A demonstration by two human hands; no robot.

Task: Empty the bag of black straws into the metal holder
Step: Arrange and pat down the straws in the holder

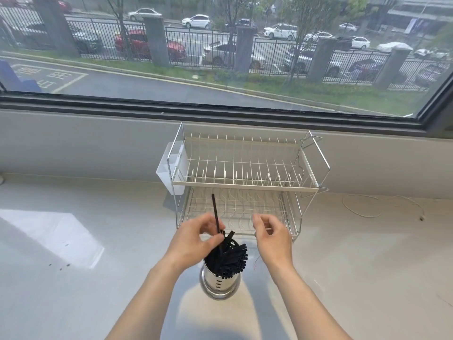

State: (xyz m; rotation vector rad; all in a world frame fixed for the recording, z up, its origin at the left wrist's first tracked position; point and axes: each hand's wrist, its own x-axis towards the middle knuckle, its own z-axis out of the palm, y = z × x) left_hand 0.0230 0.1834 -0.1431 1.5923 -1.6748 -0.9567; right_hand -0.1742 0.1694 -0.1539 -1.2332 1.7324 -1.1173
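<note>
A shiny metal holder (220, 284) stands on the pale counter in front of me, packed with several black straws (231, 260) leaning to the right. My left hand (196, 238) is just above the holder's left side, pinching one black straw (215, 213) that sticks up nearly upright above the bundle. My right hand (270, 238) hovers to the right of the holder, fingers curled and apart, holding nothing I can make out. No bag shows in view.
A two-tier white wire dish rack (245, 185) with a clear plastic cup on its left side stands right behind the holder. A thin white cable (382, 207) lies on the counter at right. A window sill and large window run along the back.
</note>
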